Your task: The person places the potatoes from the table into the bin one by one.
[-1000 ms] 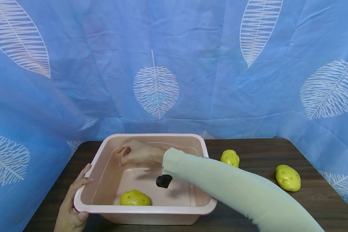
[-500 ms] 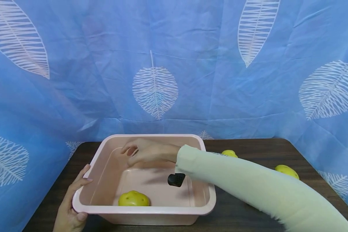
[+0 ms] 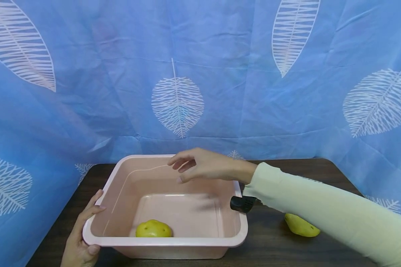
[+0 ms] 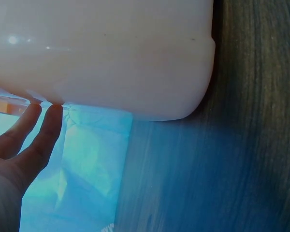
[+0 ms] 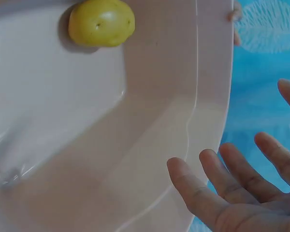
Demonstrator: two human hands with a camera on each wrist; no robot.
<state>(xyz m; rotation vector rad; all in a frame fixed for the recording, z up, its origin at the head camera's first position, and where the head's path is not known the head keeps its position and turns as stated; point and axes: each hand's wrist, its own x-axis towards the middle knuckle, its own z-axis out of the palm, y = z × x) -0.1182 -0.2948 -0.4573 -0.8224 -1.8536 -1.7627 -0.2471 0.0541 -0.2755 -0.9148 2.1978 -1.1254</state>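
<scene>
A pale pink plastic basin (image 3: 165, 241) stands on the dark table in the head view. My left hand (image 3: 81, 230) holds its front left corner, fingers over the left rim and thumb at the front. From the left wrist view, two fingertips (image 4: 52, 113) press against the basin's outer wall. My right hand (image 3: 204, 165) is over the basin's back right part, fingers loosely bent and nothing in them. The right wrist view shows those fingers (image 5: 232, 183) spread above the basin wall. One yellow-green potato (image 3: 153, 228) lies on the basin floor near the front.
Right of the basin, another potato (image 3: 302, 225) lies on the table (image 3: 270, 243), partly behind the right sleeve (image 3: 324, 207). A black wrist camera (image 3: 242, 204) sits under that sleeve's cuff, overlapping the basin's right rim. Behind the table hangs a blue leaf-patterned cloth (image 3: 220, 100).
My right hand has risen and moved right from the basin's back left. The sleeve now covers two table potatoes seen earlier and uncovers another. My left hand stays on the rim.
</scene>
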